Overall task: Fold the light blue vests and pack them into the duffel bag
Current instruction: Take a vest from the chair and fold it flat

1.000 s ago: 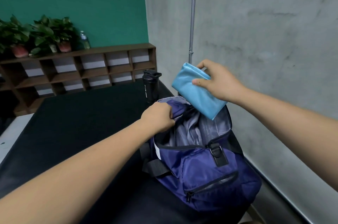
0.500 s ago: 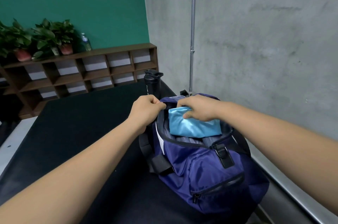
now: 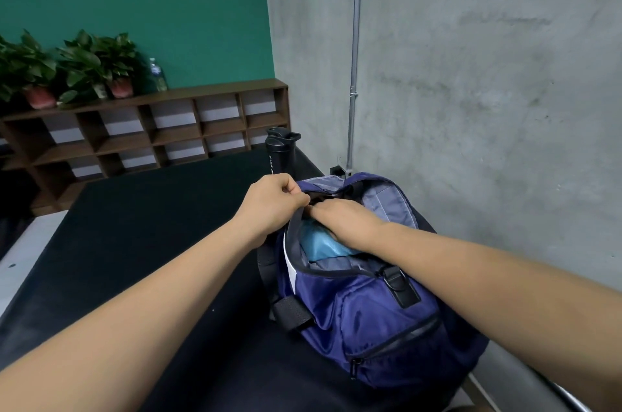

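Your left hand [image 3: 272, 204] pinches the bag [image 3: 370, 320] rim, holding its mouth wide so your right hand [image 3: 346, 221] can press the folded vest [image 3: 319, 245] down inside. That hand's fingers are hidden, grip unclear.

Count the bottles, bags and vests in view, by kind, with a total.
bottles: 2, one black bottle and one clear bottle
duffel bag: 1
light blue vest: 1 showing, inside the bag's open top
total: 4
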`<state>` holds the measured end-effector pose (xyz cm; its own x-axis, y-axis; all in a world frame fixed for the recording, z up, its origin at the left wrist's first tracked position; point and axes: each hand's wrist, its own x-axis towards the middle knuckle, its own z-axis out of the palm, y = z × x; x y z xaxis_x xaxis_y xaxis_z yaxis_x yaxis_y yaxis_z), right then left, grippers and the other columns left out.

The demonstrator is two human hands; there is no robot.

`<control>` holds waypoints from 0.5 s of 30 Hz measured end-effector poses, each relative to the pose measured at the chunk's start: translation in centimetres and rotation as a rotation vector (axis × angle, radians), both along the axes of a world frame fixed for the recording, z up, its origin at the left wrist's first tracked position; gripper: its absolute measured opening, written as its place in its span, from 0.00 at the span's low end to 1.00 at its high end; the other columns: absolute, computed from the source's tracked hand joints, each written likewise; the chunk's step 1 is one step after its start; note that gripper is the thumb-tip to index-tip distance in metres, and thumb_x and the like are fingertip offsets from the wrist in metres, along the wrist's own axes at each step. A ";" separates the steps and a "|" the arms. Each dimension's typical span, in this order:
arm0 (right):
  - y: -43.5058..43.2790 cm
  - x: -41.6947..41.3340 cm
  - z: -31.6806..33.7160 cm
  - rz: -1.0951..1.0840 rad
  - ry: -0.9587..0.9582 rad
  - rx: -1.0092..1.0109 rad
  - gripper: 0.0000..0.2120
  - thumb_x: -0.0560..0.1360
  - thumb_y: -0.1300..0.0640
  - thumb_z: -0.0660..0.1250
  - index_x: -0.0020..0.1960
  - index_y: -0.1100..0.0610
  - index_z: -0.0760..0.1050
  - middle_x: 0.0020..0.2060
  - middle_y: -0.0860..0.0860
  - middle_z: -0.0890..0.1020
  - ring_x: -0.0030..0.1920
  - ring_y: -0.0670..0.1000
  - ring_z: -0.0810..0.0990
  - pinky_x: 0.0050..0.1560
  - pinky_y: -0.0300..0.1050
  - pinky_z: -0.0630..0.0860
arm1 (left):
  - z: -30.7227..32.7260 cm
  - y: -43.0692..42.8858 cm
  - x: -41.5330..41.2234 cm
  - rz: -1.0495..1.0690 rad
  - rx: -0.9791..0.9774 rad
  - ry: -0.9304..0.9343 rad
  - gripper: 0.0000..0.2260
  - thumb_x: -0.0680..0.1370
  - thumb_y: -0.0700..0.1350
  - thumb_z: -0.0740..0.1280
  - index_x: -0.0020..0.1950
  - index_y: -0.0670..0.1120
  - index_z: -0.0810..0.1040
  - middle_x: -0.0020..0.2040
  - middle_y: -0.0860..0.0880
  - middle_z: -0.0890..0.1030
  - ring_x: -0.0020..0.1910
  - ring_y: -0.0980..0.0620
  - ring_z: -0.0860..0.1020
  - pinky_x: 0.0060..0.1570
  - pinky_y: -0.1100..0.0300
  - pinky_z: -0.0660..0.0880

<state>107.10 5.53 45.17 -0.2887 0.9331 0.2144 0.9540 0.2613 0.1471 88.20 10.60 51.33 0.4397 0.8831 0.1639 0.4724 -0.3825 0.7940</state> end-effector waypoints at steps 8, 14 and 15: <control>0.7 0.6 -1.8 0.109 -0.348 0.322 0.15 0.73 0.64 0.74 0.58 0.59 0.78 0.42 0.54 0.79 0.42 0.57 0.78 0.44 0.52 0.76 | 0.5 0.5 -1.2 -0.008 0.019 0.014 0.09 0.76 0.46 0.77 0.40 0.46 0.80 0.32 0.54 0.78 0.27 0.58 0.72 0.25 0.69 0.67; -3.2 -0.4 -2.6 0.124 -0.403 0.162 0.21 0.76 0.47 0.70 0.65 0.56 0.74 0.56 0.57 0.77 0.53 0.60 0.75 0.53 0.55 0.75 | 0.5 0.1 -1.2 -0.034 0.022 0.025 0.09 0.76 0.47 0.76 0.40 0.47 0.80 0.34 0.54 0.78 0.32 0.55 0.74 0.29 0.62 0.70; -3.3 -0.3 -2.9 0.034 -0.425 0.100 0.27 0.76 0.46 0.71 0.70 0.56 0.72 0.61 0.58 0.76 0.57 0.61 0.76 0.57 0.57 0.76 | 0.6 -0.1 -1.1 -0.038 0.022 0.031 0.08 0.76 0.48 0.76 0.40 0.47 0.80 0.34 0.54 0.79 0.32 0.54 0.74 0.31 0.62 0.70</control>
<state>106.83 2.18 42.31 -0.4010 0.9022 0.1586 0.7942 0.2561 0.5511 87.10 10.51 51.93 0.4783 0.8618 0.1690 0.4809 -0.4181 0.7706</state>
